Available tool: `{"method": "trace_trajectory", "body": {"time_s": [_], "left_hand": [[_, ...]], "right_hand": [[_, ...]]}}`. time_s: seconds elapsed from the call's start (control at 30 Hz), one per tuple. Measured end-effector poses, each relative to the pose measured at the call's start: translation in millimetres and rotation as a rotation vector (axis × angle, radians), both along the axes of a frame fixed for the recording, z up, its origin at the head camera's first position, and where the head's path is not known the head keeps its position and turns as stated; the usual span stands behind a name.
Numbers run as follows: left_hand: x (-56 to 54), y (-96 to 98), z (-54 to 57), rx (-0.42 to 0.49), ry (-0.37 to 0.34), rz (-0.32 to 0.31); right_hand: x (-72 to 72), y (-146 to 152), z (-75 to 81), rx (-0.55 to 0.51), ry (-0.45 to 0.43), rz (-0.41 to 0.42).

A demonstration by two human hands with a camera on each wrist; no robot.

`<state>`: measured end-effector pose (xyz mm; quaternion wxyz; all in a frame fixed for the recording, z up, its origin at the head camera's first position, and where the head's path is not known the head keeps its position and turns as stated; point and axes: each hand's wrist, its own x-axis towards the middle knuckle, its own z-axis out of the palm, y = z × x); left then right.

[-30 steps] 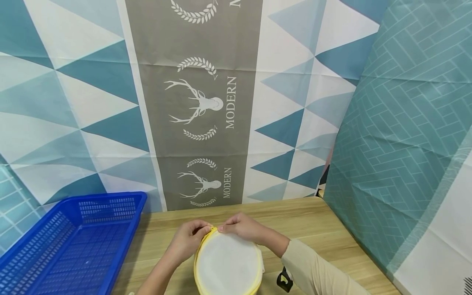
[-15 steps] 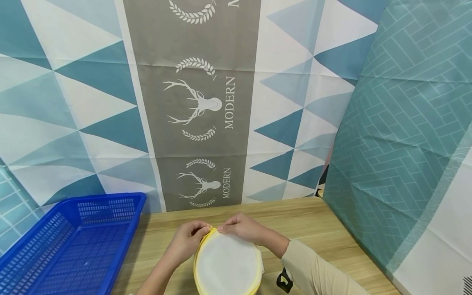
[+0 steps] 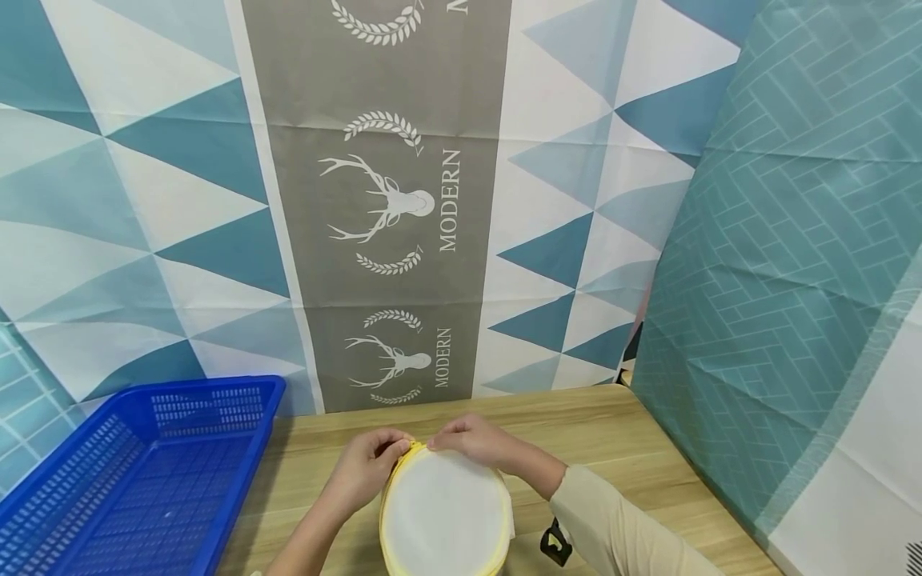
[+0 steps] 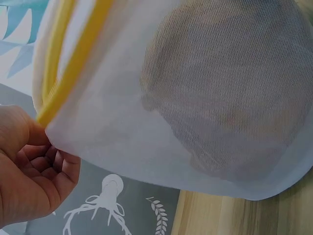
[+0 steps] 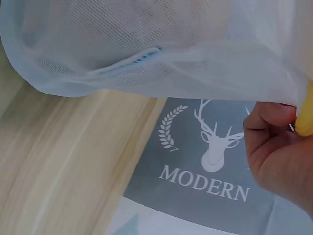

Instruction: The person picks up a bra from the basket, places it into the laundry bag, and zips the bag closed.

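A white mesh laundry bag (image 3: 446, 512) with yellow edging stands upright at the front of the table, its round white top facing up. Through its mesh side in the left wrist view, a brownish-grey bundle (image 4: 230, 88) shows, too blurred to name. My left hand (image 3: 366, 472) pinches the yellow edge at the bag's far side between thumb and fingers. Just right of it, my right hand (image 3: 479, 442) grips the same edge, thumb on top. A white label (image 5: 127, 61) with blue marks shows through the mesh in the right wrist view.
A blue plastic basket (image 3: 248, 480) stands at the left of the wooden table (image 3: 591, 432). A small black object (image 3: 555, 546) is beside the right sleeve. Printed cloths hang behind the table and along its right side.
My right hand has shifted very slightly right along the yellow edge, so the gap between the hands is a little wider. The left hand has stayed in place.
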<state>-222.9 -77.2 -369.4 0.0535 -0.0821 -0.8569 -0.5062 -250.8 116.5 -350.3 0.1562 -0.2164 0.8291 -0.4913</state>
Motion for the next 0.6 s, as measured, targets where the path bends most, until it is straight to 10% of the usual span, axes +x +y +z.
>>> {"method": "trace_trajectory", "body": {"time_s": [0.6], "left_hand": [[0.6, -0.4, 1.4, 0.009, 0.017, -0.013]], "right_hand": [[-0.3, -4.8, 1.2, -0.009, 0.016, 0.015]]}}
